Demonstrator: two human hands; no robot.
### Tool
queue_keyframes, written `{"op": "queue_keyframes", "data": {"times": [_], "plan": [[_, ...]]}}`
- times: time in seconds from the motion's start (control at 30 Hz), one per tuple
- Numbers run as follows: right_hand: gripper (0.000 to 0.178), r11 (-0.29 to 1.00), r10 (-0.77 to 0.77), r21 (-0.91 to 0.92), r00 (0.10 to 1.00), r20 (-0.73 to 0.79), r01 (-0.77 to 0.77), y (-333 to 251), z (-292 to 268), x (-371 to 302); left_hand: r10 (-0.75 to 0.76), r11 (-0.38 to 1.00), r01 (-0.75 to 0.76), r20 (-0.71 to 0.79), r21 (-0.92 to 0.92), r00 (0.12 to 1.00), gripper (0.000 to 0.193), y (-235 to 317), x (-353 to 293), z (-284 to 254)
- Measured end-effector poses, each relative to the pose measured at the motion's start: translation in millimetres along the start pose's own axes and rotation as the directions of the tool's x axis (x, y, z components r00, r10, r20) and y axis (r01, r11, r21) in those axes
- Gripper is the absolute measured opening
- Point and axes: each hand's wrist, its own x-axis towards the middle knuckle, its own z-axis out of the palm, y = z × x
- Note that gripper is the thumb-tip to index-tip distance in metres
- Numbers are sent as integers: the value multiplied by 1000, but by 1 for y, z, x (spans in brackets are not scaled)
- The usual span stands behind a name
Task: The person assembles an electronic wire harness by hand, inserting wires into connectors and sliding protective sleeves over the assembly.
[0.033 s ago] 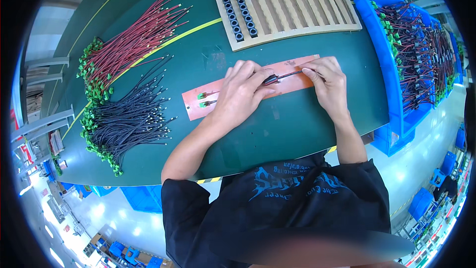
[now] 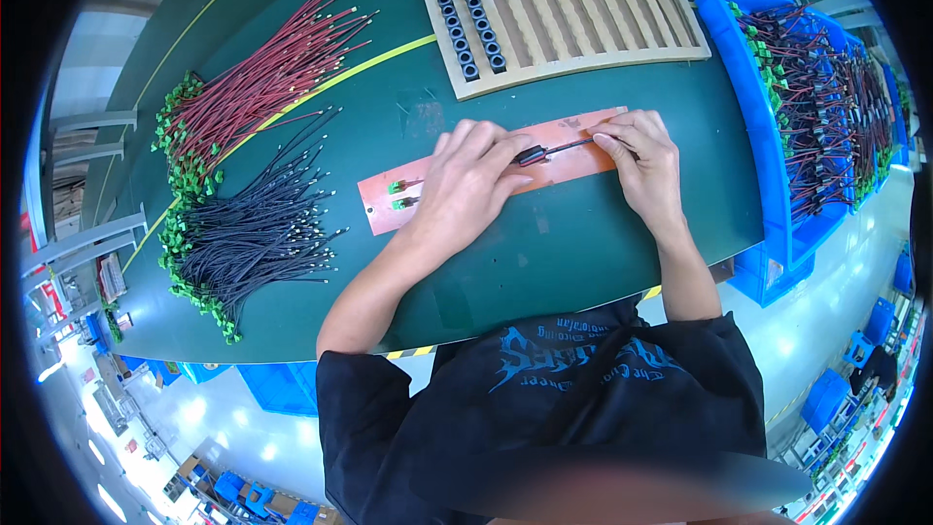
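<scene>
An orange-pink board (image 2: 384, 212) lies slantwise on the bench under both hands. Two green connectors (image 2: 398, 196) with dark leads sit at its left end, and the leads run beneath my left hand (image 2: 473, 173). This hand is closed, its thumb and forefinger around the left end of a black ferrite core (image 2: 528, 156). Out of the core's right end comes a dark wire (image 2: 569, 146). My right hand (image 2: 637, 156) pinches this wire near the board's right end, thumb against fingers. Palms and finger bases hide part of the board and the leads.
Red wires (image 2: 267, 78) and black wires (image 2: 258, 238) with green connectors lie in bundles to the left. Beyond the board stands a slotted wooden tray (image 2: 544, 24) with black cores in its left rows. A blue bin (image 2: 768, 136) full of wired assemblies is at the right.
</scene>
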Motion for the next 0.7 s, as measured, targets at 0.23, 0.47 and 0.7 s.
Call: {"op": "queue_keyframes", "data": {"times": [0.23,0.47,0.7], "plan": [[9,997,59,45,997,43,-61,3,2,2,-149,941,163,-71,296,986,20,-15,-36,-83],[9,994,98,50,993,66,-101,4,-3,5,-390,921,390,-34,-11,920,39,-22,-72,-87],[10,992,112,47,990,81,-116,3,-4,3,-416,908,418,-94,1,904,38,-24,-78,-77]]}}
